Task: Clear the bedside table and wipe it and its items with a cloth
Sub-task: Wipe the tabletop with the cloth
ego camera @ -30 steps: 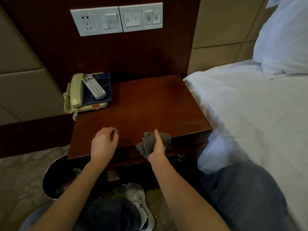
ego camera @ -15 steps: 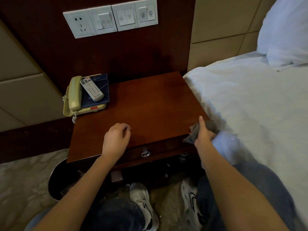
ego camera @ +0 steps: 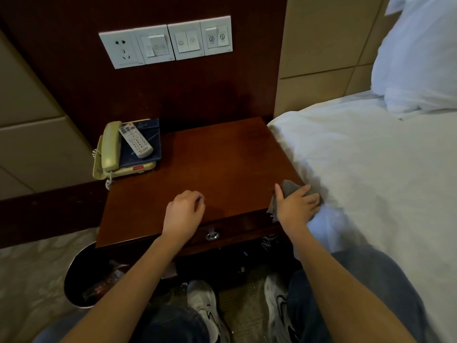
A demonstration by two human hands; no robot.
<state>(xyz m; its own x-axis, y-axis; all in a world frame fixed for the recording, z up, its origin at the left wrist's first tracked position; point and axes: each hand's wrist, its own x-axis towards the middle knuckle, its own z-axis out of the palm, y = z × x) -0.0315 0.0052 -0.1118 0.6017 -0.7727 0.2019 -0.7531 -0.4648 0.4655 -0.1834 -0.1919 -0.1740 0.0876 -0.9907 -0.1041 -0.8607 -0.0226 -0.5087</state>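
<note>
Pressing the cloth (ego camera: 289, 188) on the front right corner of the table (ego camera: 222, 164), the right hand (ego camera: 296, 206) has its grip around the grey fabric. The thumb lies straight on the table top and the fingers bend over the edge beside the bed (ego camera: 371, 169). I think this hold lets it wipe the top and the edge together.

The left hand (ego camera: 184, 214) rests near the front edge of the table, its grip loosely curled and holding nothing, perhaps to steady the body.

The telephone (ego camera: 111, 149), carrying a blue booklet (ego camera: 148, 155) and the remote control (ego camera: 136, 141), stands at the back left corner of the table, so that corner is not yet cleared.
</note>
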